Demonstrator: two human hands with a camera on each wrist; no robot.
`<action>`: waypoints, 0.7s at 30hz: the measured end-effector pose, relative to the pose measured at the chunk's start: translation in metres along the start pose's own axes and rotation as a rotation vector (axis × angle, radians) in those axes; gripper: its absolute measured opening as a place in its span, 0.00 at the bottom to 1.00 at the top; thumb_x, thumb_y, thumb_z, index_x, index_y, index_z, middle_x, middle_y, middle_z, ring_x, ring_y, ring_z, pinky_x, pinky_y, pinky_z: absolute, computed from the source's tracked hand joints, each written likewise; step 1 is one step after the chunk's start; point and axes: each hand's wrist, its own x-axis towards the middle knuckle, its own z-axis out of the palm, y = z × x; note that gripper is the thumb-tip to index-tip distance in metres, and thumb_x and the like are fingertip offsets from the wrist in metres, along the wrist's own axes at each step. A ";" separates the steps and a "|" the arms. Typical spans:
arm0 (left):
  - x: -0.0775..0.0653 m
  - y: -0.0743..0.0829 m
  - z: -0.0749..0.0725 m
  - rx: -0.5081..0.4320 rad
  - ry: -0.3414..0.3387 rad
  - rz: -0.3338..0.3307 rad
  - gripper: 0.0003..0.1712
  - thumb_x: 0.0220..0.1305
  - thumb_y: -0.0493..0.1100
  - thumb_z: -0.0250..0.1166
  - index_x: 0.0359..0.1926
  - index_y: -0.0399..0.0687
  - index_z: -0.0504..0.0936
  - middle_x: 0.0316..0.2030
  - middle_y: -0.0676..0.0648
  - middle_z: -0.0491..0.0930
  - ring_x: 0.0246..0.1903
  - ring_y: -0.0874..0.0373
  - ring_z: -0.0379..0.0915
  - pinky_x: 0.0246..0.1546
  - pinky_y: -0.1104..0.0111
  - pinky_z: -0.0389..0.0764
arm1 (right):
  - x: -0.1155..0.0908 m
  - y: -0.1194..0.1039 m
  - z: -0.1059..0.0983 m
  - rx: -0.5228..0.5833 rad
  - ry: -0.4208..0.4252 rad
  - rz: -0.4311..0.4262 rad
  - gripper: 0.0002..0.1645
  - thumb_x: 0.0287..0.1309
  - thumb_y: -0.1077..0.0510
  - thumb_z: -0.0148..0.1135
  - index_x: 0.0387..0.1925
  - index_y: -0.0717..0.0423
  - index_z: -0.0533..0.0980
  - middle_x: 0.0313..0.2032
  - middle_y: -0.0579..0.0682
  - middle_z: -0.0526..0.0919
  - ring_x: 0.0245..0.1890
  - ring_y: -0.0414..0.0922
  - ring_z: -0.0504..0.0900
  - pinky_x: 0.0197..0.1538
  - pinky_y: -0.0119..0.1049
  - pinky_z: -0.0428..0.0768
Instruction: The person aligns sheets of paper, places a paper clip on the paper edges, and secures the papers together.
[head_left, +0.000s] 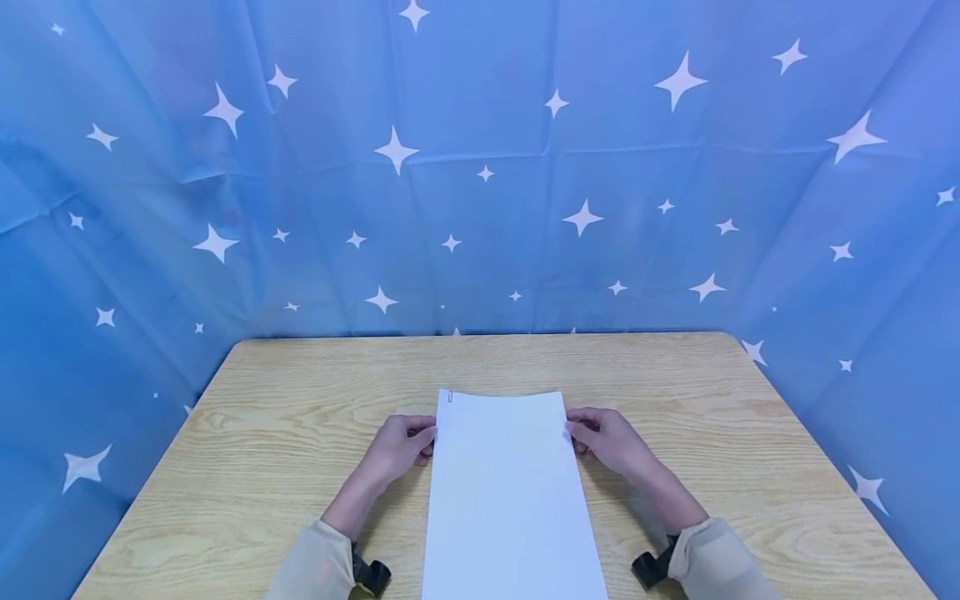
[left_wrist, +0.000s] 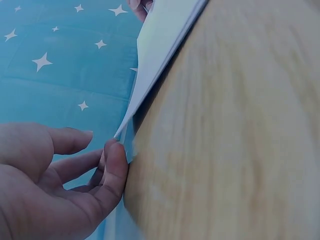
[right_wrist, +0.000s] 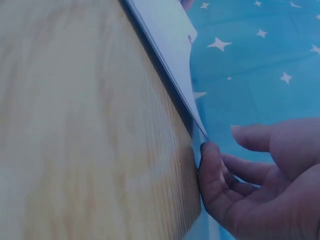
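Observation:
A white stack of paper (head_left: 506, 492) runs from the front of the wooden table towards its middle. A small paper clip (head_left: 450, 396) sits on its far left corner. The far edge sags in the middle, and a dark gap shows beneath the stack in both wrist views. My left hand (head_left: 405, 440) holds the left side near the far corner with bent fingers (left_wrist: 116, 162). On the opposite side my right hand (head_left: 606, 437) holds the stack in the same way, fingers (right_wrist: 211, 167) curled at the edge. Both thumbs look slightly apart from the fingertips in the wrist views.
The wooden table (head_left: 300, 392) has rounded far corners. Behind it and along both sides hangs a blue curtain (head_left: 495, 108) with white stars. Small black devices are strapped at the left wrist (head_left: 371, 575) and right wrist (head_left: 651, 568).

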 end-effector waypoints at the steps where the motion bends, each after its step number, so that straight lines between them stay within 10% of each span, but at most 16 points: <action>1: 0.000 0.000 0.000 0.001 -0.003 -0.001 0.19 0.71 0.35 0.55 0.59 0.28 0.74 0.33 0.42 0.78 0.30 0.55 0.76 0.32 0.64 0.82 | 0.000 0.000 0.000 -0.003 0.003 -0.001 0.21 0.71 0.62 0.52 0.60 0.69 0.70 0.33 0.55 0.78 0.32 0.47 0.76 0.32 0.38 0.79; 21: 0.000 -0.001 0.000 0.033 -0.016 0.003 0.22 0.72 0.37 0.56 0.60 0.27 0.72 0.33 0.43 0.78 0.32 0.55 0.75 0.34 0.63 0.82 | -0.001 0.001 -0.003 0.001 -0.028 -0.031 0.24 0.72 0.58 0.52 0.64 0.68 0.68 0.29 0.55 0.76 0.30 0.47 0.74 0.31 0.38 0.77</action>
